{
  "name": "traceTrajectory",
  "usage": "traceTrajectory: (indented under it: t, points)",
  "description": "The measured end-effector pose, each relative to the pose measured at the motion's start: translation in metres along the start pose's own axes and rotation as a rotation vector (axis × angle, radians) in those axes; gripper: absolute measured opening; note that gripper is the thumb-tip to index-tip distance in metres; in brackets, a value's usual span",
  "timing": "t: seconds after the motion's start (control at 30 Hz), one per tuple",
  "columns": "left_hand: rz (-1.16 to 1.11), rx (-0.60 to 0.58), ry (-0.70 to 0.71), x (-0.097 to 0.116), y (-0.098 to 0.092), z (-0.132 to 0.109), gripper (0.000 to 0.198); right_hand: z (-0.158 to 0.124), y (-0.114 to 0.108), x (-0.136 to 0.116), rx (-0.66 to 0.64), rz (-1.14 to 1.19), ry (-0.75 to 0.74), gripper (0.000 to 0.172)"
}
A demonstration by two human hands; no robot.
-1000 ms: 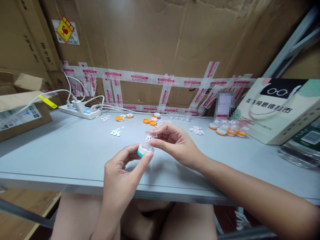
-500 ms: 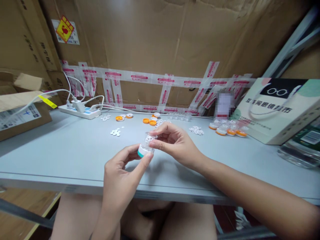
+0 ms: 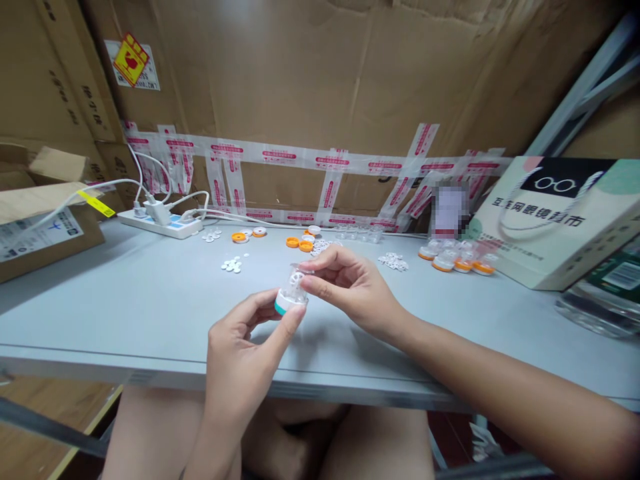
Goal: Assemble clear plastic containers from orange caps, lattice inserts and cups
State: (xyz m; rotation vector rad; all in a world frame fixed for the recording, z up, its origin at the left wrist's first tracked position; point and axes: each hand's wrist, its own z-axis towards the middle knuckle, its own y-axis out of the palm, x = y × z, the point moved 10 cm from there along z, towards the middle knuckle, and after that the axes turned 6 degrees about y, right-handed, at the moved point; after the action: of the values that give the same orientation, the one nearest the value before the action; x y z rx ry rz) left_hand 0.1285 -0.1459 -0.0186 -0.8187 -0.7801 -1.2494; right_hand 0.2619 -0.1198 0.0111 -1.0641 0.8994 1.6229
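Note:
Above the front half of the table, a small clear-topped plastic device [image 3: 291, 301] with a white and teal base is held tilted between both hands. My left hand [image 3: 250, 347] is closed on its base, thumb on the near side and fingers behind. My right hand [image 3: 345, 287] pinches the clear top part with thumb and index finger. Inside the clear part a white spoked piece shows next to the right thumb. The fingers hide part of the top. Beyond the hands lies a pile of small white pieces [image 3: 325, 247], partly covered by the right hand.
Orange caps [image 3: 293, 243], white discs [image 3: 231, 265], clear parts [image 3: 357, 232] and more white pieces [image 3: 393, 261] lie farther back. Several orange-based devices [image 3: 443, 264] stand at right by a paper bag [image 3: 545, 227]. A power strip [image 3: 173, 229] and cardboard box [image 3: 50, 230] are left.
The right thumb and fingers have shifted very slightly on the clear top. The white spoked piece inside shows more plainly now. Both hands keep their hold, and the table items stay put.

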Motion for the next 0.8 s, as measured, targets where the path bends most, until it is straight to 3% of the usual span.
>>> traceTrajectory:
  t: [0.3, 0.5, 0.6, 0.8]
  points:
    - [0.022, 0.023, -0.002, -0.0003, -0.0023, -0.0007, 0.02, 0.0003, 0.0073, 0.0001, -0.071, 0.034, 0.026, 0.018]
    - [0.016, 0.015, -0.015, -0.0006, -0.0008, 0.0001, 0.02, 0.0009, 0.0017, -0.0029, -0.03, -0.006, -0.025, 0.019]
    - [0.008, 0.021, -0.018, -0.0012, -0.0013, 0.0006, 0.021, 0.0007, 0.0062, -0.0023, -0.073, 0.014, -0.003, 0.017]
    - [0.031, 0.018, -0.017, -0.0005, -0.0016, 0.0008, 0.021, 0.0014, 0.004, -0.0007, -0.04, 0.009, 0.029, 0.019]
